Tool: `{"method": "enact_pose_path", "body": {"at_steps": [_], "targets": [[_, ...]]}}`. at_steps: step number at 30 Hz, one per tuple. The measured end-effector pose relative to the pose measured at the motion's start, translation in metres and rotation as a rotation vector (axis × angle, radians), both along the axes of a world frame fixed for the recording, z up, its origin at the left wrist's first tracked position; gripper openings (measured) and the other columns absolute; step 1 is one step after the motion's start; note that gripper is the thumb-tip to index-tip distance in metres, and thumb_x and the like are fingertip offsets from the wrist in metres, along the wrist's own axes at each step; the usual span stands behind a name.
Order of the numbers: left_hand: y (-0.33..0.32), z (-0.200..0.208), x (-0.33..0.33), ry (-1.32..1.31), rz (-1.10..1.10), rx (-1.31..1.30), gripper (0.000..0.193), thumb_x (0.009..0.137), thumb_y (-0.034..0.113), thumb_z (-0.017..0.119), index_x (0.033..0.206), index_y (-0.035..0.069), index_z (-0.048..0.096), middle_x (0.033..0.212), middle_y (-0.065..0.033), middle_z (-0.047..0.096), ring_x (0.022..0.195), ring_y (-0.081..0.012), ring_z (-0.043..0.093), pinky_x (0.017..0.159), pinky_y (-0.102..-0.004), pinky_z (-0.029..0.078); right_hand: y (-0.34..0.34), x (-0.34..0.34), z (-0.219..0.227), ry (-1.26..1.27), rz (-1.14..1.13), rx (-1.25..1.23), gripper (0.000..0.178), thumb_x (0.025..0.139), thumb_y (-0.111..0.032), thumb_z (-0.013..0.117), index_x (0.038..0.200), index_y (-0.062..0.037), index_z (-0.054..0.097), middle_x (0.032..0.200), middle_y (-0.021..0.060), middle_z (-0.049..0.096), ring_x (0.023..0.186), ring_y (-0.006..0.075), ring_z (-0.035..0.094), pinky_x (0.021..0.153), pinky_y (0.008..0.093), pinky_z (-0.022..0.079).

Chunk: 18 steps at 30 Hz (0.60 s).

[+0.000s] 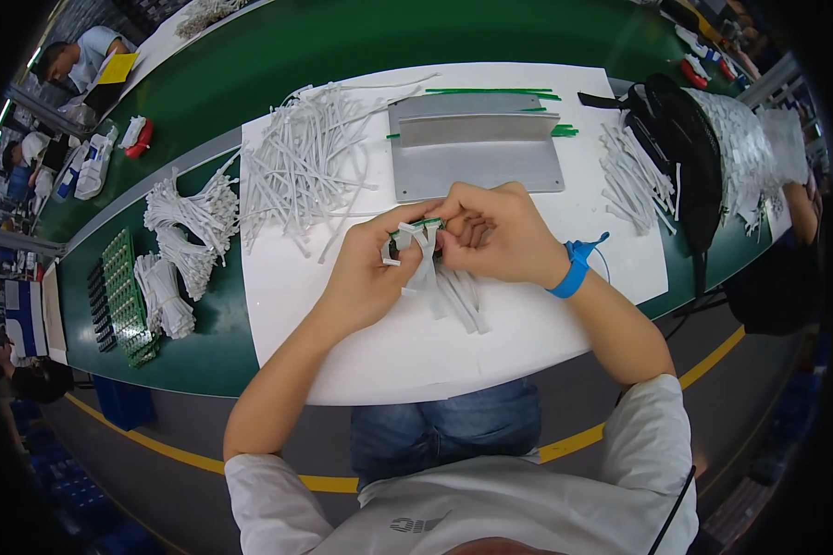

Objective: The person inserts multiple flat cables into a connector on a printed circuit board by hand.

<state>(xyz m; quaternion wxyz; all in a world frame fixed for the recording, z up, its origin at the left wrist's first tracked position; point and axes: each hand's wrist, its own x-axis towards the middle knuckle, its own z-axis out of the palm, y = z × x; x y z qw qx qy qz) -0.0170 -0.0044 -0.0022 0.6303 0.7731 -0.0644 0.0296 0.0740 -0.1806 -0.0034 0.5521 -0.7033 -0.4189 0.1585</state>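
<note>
Over the white paper, my left hand (372, 268) is closed round a small green circuit board strip (426, 224) with flat white cables (423, 273) hanging from it. My right hand (502, 231), wearing a blue wrist strap (576, 268), has its fingers curled and pinched at the strip's right end. Its fingertips partly hide what they grip there. A few loose white cables (466, 303) lie on the paper just below both hands. Beyond the hands stands a grey metal plate with a raised ridge (477, 178), and thin green strips (565, 131) stick out from behind the ridge.
A large heap of white cables (310, 153) lies left of the plate, a smaller pile (634, 176) to its right. Cable bundles (194, 222) and green board panels (125, 296) sit at the left. A black bag (677, 139) rests at the right. Another person (93, 55) sits far left.
</note>
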Motion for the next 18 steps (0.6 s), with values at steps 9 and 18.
{"method": "enact_pose_path", "body": {"at_steps": [9,18], "targets": [[0.023,-0.001,0.005,0.139,0.122,-0.233,0.037,0.092,0.004,0.051,0.128,-0.001,0.048,0.106,-0.0070,0.061,0.098,-0.0121,0.055,0.088,-0.0252,0.043,-0.006,0.004,0.020,-0.138,-0.192,0.075,0.012,0.071,0.004,0.068,0.079,-0.0007,0.060,0.057,0.0016,0.058,0.048,0.0069,0.054,0.048,0.0197,0.043],[0.022,0.004,0.009,0.133,0.180,-0.170,0.041,0.089,-0.004,0.044,0.130,0.000,0.046,0.107,-0.0072,0.060,0.091,-0.0077,0.052,0.080,-0.0203,0.042,-0.029,0.036,0.022,-0.152,0.205,-0.255,0.013,0.077,0.001,0.062,0.088,-0.0044,0.067,0.083,0.0040,0.058,0.068,0.0152,0.057,0.057,0.0263,0.045]]}}
